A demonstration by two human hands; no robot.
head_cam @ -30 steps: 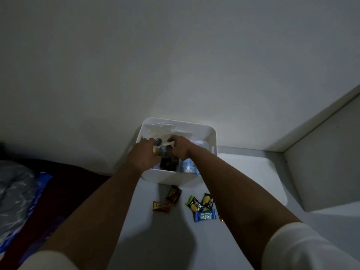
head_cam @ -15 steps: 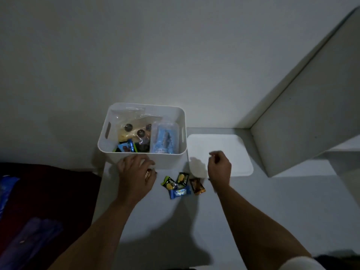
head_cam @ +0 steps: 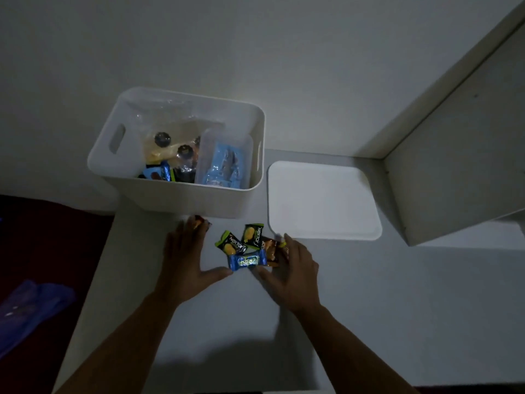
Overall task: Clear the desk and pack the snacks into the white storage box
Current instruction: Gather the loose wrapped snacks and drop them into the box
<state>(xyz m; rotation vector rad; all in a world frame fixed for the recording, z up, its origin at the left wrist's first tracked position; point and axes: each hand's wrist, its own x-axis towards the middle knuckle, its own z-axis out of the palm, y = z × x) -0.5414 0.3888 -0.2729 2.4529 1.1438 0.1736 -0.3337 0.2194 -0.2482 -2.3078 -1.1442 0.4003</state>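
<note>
We are well into the packing, by our reckoning: the white box [head_cam: 181,200] already holds several packets, while its lid [head_cam: 321,200] lies flat on the desk [head_cam: 397,308] at the box's three o'clock. Five or so small snacks [head_cam: 245,248] remain loose on the desk, at six o'clock from the box. Our left hand [head_cam: 181,257] lies flat with straight fingers at the cluster's nine o'clock, fingertips covering one reddish packet [head_cam: 200,221], thumb touching the blue packet [head_cam: 247,260]. Our right hand [head_cam: 292,265] lies open at three o'clock against the brown packet [head_cam: 268,250], a tiny yellow sweet [head_cam: 281,243] by its fingertips. Neither hand grips anything yet.
</note>
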